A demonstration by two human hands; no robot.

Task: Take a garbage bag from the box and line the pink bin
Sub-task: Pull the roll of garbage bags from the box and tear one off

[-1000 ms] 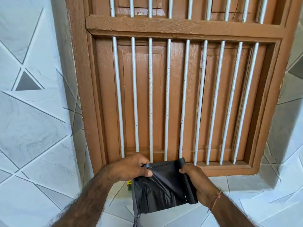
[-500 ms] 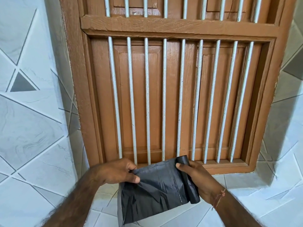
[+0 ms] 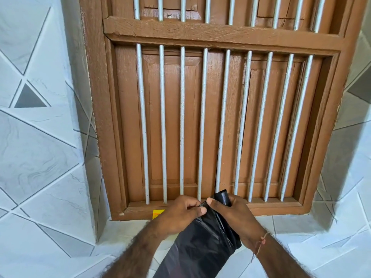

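A black garbage bag [image 3: 196,249] hangs down from both my hands in front of the window sill. My right hand [image 3: 232,213] grips the black roll [image 3: 222,196] that the bag comes off. My left hand [image 3: 180,211] pinches the bag's top edge right beside the right thumb, so the two hands touch. A small yellow corner of a box [image 3: 158,214] shows just left of my left hand. The pink bin is out of view.
A brown wooden window [image 3: 210,117] with several grey vertical bars fills the wall straight ahead, its shutters closed. White marbled tiles [image 3: 40,157] with grey triangles cover the walls on both sides and the ledge [image 3: 301,227] below the window.
My hands have come together: the left moved right to meet the right at the roll. The bag, held spread wide before, now hangs narrow and longer. The view tilted down slightly.
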